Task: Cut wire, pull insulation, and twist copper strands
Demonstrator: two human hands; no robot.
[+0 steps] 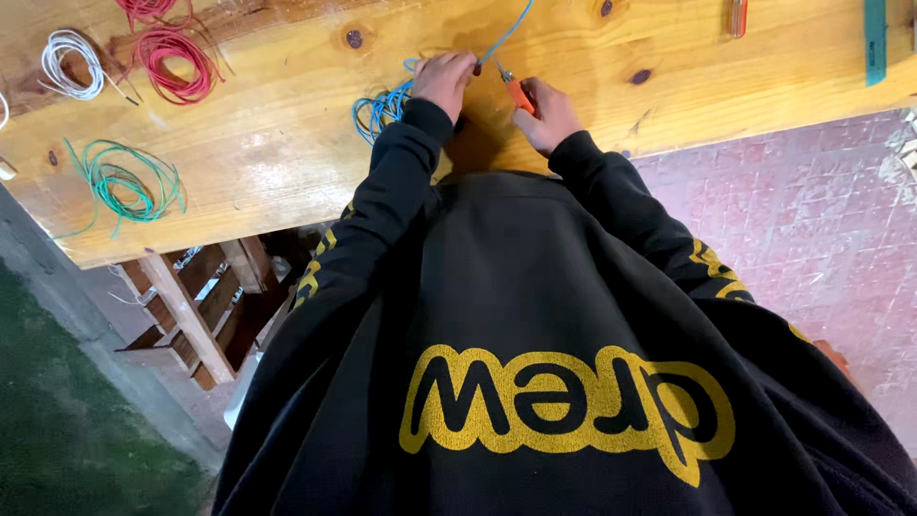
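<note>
Big wooden bench (287, 143) takes up the top, green wire coil (124, 182), red coil (172, 53) and white coil (69, 65) off left; left hand (444, 81) pinches the blue wire (382, 105), right hand (546, 115) grips orange pliers (519, 94)

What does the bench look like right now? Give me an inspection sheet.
Surface: wooden bench, knotted, glossy, tilted in view.
Job's things: blue wire, part coiled, one end running up off the frame; orange-handled tool.
Clutter: red coil, white coil, green coil; orange-handled object and green strip at the far edge.
Grips: left hand pinches the blue wire; right hand holds the tool.
Cables: only the loose wire coils.
Surroundings: reddish tiled floor, green mat, wooden frame under the bench.
</note>
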